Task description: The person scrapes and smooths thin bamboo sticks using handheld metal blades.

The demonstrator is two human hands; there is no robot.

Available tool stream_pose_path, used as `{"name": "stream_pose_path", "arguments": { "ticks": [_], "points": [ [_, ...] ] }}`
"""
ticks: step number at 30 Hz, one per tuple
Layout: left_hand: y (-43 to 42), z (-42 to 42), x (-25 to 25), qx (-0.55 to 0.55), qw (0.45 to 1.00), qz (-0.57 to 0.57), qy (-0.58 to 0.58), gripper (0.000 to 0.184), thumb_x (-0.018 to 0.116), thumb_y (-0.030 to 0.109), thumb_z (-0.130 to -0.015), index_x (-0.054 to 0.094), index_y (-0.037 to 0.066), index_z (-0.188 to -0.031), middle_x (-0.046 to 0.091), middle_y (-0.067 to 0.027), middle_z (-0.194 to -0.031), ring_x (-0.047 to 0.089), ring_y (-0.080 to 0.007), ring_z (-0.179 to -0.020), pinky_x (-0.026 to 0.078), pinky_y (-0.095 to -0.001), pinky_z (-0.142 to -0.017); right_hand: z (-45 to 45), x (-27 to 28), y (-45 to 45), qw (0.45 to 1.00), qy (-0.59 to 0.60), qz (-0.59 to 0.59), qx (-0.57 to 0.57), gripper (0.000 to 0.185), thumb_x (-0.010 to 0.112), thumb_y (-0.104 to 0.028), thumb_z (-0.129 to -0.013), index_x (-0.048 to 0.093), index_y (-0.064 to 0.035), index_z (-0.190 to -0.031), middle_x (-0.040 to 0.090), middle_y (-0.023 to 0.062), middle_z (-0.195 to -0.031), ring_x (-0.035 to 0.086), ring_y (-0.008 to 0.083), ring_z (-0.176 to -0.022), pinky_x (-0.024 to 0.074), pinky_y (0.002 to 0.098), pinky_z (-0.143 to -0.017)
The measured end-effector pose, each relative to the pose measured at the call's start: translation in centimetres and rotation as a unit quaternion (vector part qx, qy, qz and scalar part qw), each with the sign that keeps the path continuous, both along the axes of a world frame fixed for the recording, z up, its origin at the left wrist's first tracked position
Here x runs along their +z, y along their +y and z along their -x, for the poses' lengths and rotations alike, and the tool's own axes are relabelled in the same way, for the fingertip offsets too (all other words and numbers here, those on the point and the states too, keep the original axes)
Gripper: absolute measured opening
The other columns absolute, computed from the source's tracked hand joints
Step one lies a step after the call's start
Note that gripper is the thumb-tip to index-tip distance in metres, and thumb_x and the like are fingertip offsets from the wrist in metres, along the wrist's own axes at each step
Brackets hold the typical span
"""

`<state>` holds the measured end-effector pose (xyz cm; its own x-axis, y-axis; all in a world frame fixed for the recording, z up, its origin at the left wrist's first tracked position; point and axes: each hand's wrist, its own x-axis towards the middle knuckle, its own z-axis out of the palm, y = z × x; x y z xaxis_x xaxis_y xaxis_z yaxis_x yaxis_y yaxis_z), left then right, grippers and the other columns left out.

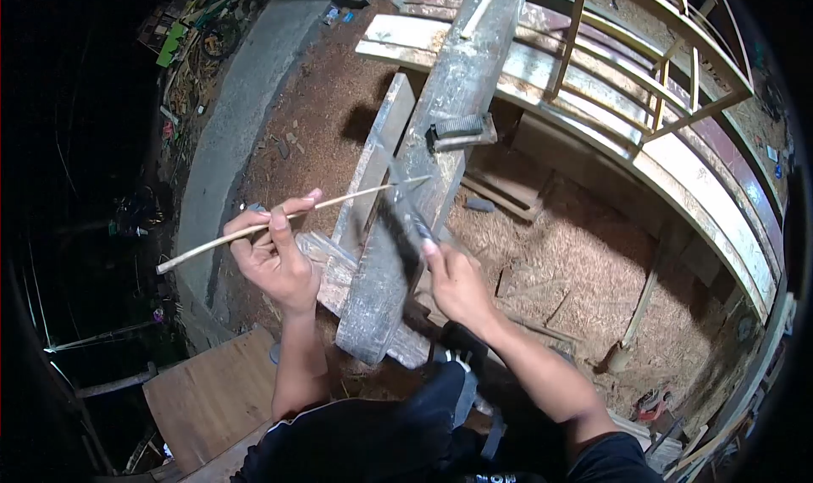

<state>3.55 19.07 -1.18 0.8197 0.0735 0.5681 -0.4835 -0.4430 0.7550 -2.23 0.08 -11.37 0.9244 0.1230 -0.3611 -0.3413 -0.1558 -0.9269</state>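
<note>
My left hand (278, 258) pinches a thin wooden stick (222, 240) between thumb and fingers. The stick slants up to the right, and its far end reaches over a long grey plank (370, 301). In my right hand (461, 288) is what looks like a knife (418, 225), the thumb lying along its handle. Its narrow blade points up and to the left and crosses the stick near the far end; whether they touch I cannot tell. Farther up the plank sits a small block (464, 133) with a dark ridged top.
A paler stick (480, 10) lies at the plank's far end. To the right, a wooden frame (652, 76) stands on a long light board (584, 127). Wood shavings (584, 267) cover the ground. A plywood sheet (212, 398) lies at lower left.
</note>
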Motion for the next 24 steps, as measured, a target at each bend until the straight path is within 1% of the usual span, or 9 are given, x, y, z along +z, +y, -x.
{"name": "stream_pose_path", "arguments": {
  "ticks": [4, 8, 10, 14, 16, 18, 20, 22, 24],
  "points": [
    [-1.2, 0.4, 0.5, 0.007, 0.999, 0.022, 0.023, 0.016, 0.047, 0.01, -0.107, 0.032, 0.006, -0.112, 0.069, -0.0284, -0.094, 0.073, -0.0387, -0.094, 0.064, -0.0414, -0.078, 0.4, 2.8, 0.5, 0.989, -0.106, -0.024, 0.097, 0.045, 0.048, -0.037, -0.106, 0.058, 0.0067, -0.104, 0.063, 0.0338, -0.069, 0.067, 0.0517, -0.072, 0.0527, 0.0574, -0.069],
    [-1.6, 0.1, 0.5, 0.007, 1.0, 0.002, 0.004, 0.016, 0.046, 0.014, -0.108, 0.032, 0.007, -0.111, 0.07, -0.0264, -0.092, 0.074, -0.0368, -0.091, 0.064, -0.0366, -0.073, -0.4, -2.6, -0.2, 0.997, 0.069, 0.03, -0.008, 0.047, 0.048, -0.036, -0.106, 0.061, 0.0091, -0.107, 0.065, 0.0315, -0.073, 0.068, 0.0507, -0.074, 0.0534, 0.0568, -0.071],
    [-1.6, 0.2, 0.1, 0.003, 1.0, 0.028, 0.008, 0.017, 0.046, 0.015, -0.108, 0.032, 0.007, -0.112, 0.07, -0.0255, -0.092, 0.074, -0.0362, -0.089, 0.063, -0.0351, -0.071, -0.9, -2.0, -0.8, 0.995, 0.035, 0.088, -0.015, 0.049, 0.048, -0.037, -0.106, 0.061, 0.01, -0.112, 0.066, 0.0313, -0.074, 0.068, 0.0507, -0.074, 0.0533, 0.0561, -0.069],
    [-1.8, -0.1, 0.3, 0.017, 1.0, 0.007, 0.007, 0.017, 0.047, 0.014, -0.108, 0.033, 0.007, -0.113, 0.07, -0.0259, -0.092, 0.074, -0.0366, -0.089, 0.063, -0.0353, -0.072, 0.5, 0.2, -0.5, 0.993, -0.083, 0.005, 0.079, 0.045, 0.048, -0.038, -0.105, 0.059, 0.0059, -0.101, 0.064, 0.0336, -0.074, 0.065, 0.0533, -0.076, 0.0519, 0.0572, -0.07],
    [-1.7, 0.1, 0.5, 0.04, 0.999, -0.013, 0.016, 0.016, 0.047, 0.012, -0.107, 0.034, 0.006, -0.114, 0.07, -0.026, -0.091, 0.074, -0.0375, -0.088, 0.065, -0.0387, -0.073, 0.8, -0.5, -0.1, 0.996, -0.073, 0.004, 0.06, 0.047, 0.048, -0.038, -0.106, 0.06, 0.0066, -0.099, 0.064, 0.0338, -0.074, 0.066, 0.0532, -0.076, 0.0514, 0.0576, -0.069],
    [-1.4, 0.2, 0.2, 0.04, 0.999, 0.017, 0.017, 0.016, 0.049, 0.01, -0.106, 0.035, 0.006, -0.114, 0.069, -0.0256, -0.09, 0.074, -0.0375, -0.088, 0.066, -0.0391, -0.072, -0.2, -2.4, -0.2, 0.999, 0.049, -0.007, -0.023, 0.05, 0.047, -0.039, -0.106, 0.062, 0.007, -0.095, 0.064, 0.0342, -0.074, 0.065, 0.0532, -0.076, 0.0507, 0.0587, -0.07],
    [-1.4, 0.1, 0.0, 0.042, 0.998, 0.048, 0.019, 0.016, 0.05, 0.009, -0.106, 0.036, 0.006, -0.114, 0.069, -0.0252, -0.09, 0.074, -0.0375, -0.087, 0.066, -0.0395, -0.071, -0.4, -3.4, -0.4, 0.996, 0.047, 0.061, -0.039, 0.052, 0.046, -0.039, -0.107, 0.064, 0.0066, -0.092, 0.065, 0.0334, -0.074, 0.067, 0.0502, -0.073, 0.0512, 0.0569, -0.067],
    [-1.5, 0.5, -0.2, 0.025, 0.999, 0.044, 0.007, 0.018, 0.052, 0.007, -0.104, 0.037, 0.005, -0.113, 0.069, -0.0245, -0.089, 0.074, -0.0369, -0.086, 0.067, -0.0407, -0.069, -0.4, 0.1, -0.4, 0.998, 0.056, -0.006, -0.001, 0.05, 0.046, -0.038, -0.107, 0.063, 0.0068, -0.093, 0.064, 0.0321, -0.072, 0.067, 0.049, -0.071, 0.0513, 0.0553, -0.067],
    [-1.9, 0.4, -0.3, 0.024, 0.998, 0.054, -0.007, 0.018, 0.054, 0.006, -0.103, 0.038, 0.005, -0.112, 0.069, -0.0238, -0.089, 0.074, -0.0361, -0.086, 0.067, -0.0403, -0.069, 0.1, 2.4, 0.3, 0.997, -0.045, -0.044, 0.052, 0.042, 0.05, -0.033, -0.105, 0.057, 0.0061, -0.094, 0.062, 0.0313, -0.068, 0.066, 0.0511, -0.07, 0.0506, 0.0552, -0.066]
  ]
}}
